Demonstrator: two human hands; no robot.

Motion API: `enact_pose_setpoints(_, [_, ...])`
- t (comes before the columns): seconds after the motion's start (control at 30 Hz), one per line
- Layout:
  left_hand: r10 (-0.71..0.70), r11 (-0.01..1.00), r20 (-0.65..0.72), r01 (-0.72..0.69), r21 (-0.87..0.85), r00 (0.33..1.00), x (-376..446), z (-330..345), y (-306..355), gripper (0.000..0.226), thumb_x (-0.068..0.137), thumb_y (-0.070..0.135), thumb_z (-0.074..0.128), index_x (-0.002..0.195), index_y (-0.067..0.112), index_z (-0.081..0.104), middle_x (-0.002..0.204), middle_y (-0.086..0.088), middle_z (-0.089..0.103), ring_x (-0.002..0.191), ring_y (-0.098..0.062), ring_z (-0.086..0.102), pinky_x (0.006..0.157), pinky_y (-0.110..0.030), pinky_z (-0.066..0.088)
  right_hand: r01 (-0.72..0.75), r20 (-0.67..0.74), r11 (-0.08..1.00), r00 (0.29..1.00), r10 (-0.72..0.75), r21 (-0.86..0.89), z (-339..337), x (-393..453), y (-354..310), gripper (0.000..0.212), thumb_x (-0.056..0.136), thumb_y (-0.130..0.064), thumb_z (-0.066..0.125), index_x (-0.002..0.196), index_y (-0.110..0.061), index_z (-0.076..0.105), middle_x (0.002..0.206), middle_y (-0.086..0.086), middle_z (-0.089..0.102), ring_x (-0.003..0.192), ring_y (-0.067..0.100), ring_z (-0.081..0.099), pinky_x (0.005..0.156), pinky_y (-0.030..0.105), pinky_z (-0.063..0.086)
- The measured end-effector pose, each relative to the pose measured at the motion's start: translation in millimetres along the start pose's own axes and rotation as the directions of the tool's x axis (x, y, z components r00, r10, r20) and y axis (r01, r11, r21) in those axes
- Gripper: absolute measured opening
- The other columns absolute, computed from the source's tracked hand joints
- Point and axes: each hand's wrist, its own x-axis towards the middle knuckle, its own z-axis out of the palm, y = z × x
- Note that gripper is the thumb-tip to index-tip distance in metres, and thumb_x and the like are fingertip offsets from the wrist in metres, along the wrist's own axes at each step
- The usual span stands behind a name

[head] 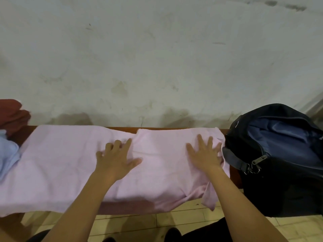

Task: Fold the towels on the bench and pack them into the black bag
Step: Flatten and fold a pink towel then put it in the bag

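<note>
two hands press flat on a pink towel (66, 165) that covers most of the tabletop (234, 175) across the middle of the frame. the left hand (116, 158) lies near the centre, fingers spread and partly curled into the cloth at a fold line. the right hand (205, 154) lies palm down with fingers spread on the doubled right part of the towel, just beside the black bag (279, 163). a loose corner of the towel hangs off the front edge at lower right of centre. the bag stands at the right of the frame, unzipped, its blue lining showing; its right side is cut off by the frame edge. at the far left, a dark red cloth (12, 114) and a light blue cloth (7, 154) are both cut off, so their shape is hard to make out. the wall (157, 58) fills the upper frame and tiled floor (174, 219) shows below.
</note>
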Motion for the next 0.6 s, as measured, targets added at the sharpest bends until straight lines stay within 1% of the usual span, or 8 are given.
enact_pose_setpoints(0.07, [-0.032,0.999,0.068,0.033,-0.018,0.997,3.3,5.2,-6.1,0.086,0.084,0.083,0.021,0.153,0.040,-0.006,0.163,0.009,-0.005,0.150,-0.025,-0.001,0.112,-0.061,0.014,-0.031,0.034,0.999,0.999,0.031,0.012,1.6,6.6,0.9,0.079,0.091,-0.077,0.020,0.156,-0.041,-0.007,0.165,0.000,-0.019,0.147,0.039,-0.026,0.117,0.063,0.001])
enact_pose_setpoints(0.1, [-0.038,0.999,0.109,0.041,-0.021,0.993,5.9,8.8,-9.5,0.087,0.083,0.084,0.019,0.152,0.043,-0.011,0.162,0.012,-0.017,0.150,-0.024,-0.014,0.112,-0.065,0.005,-0.035,0.028,0.999,0.999,0.035,0.010,1.3,9.0,0.8,0.079,0.090,-0.078,0.019,0.155,-0.042,-0.008,0.165,-0.002,-0.019,0.146,0.038,-0.028,0.116,0.063,0.001])
enact_pose_setpoints(0.13, [-0.040,0.999,0.136,0.044,-0.029,0.990,8.5,11.9,-12.4,0.087,0.081,0.085,0.018,0.151,0.045,-0.015,0.160,0.013,-0.025,0.148,-0.023,-0.022,0.111,-0.068,-0.002,-0.033,0.016,0.999,0.999,0.033,0.002,0.1,10.1,-0.1,0.079,0.090,-0.079,0.018,0.155,-0.042,-0.007,0.165,-0.002,-0.019,0.146,0.037,-0.028,0.117,0.063,0.001])
enact_pose_setpoints(0.17, [-0.037,0.998,0.146,0.044,-0.045,0.989,11.4,14.1,-15.8,0.087,0.080,0.086,0.016,0.150,0.046,-0.018,0.158,0.014,-0.029,0.147,-0.022,-0.026,0.110,-0.070,-0.006,-0.030,0.007,1.000,1.000,0.030,-0.003,-0.4,11.9,-1.3,0.078,0.090,-0.078,0.017,0.155,-0.042,-0.007,0.165,-0.002,-0.019,0.147,0.036,-0.028,0.117,0.063,0.001])
enact_pose_setpoints(0.3, [-0.030,0.995,0.103,0.039,-0.090,0.994,25.8,15.4,-24.0,0.091,0.073,0.089,0.008,0.149,0.047,-0.017,0.157,0.014,-0.030,0.146,-0.020,-0.028,0.110,-0.069,-0.012,-0.025,-0.023,1.000,0.999,0.025,-0.006,-1.2,20.8,-5.9,0.075,0.093,-0.074,0.014,0.156,-0.040,-0.007,0.165,-0.001,-0.017,0.148,0.033,-0.025,0.116,0.062,-0.004])
enact_pose_setpoints(0.43, [-0.039,0.996,0.049,0.042,-0.075,0.998,39.0,16.9,-22.3,0.085,0.079,0.086,0.009,0.150,0.046,-0.016,0.158,0.014,-0.028,0.147,-0.018,-0.026,0.111,-0.067,-0.012,-0.001,-0.065,0.999,0.998,-0.001,-0.039,-1.4,29.4,-7.2,0.072,0.097,-0.068,0.015,0.158,-0.034,-0.002,0.166,0.001,-0.012,0.151,0.030,-0.017,0.118,0.055,-0.011])
enact_pose_setpoints(0.6, [-0.044,0.997,0.034,0.046,-0.067,0.998,44.9,18.5,-22.6,0.084,0.080,0.086,0.011,0.150,0.047,-0.015,0.159,0.014,-0.026,0.147,-0.018,-0.026,0.110,-0.066,-0.013,0.036,-0.105,0.998,0.994,-0.042,-0.060,0.3,38.9,-9.3,0.070,0.099,-0.062,0.014,0.159,-0.029,0.003,0.167,0.001,-0.007,0.153,0.024,-0.011,0.119,0.054,-0.012])
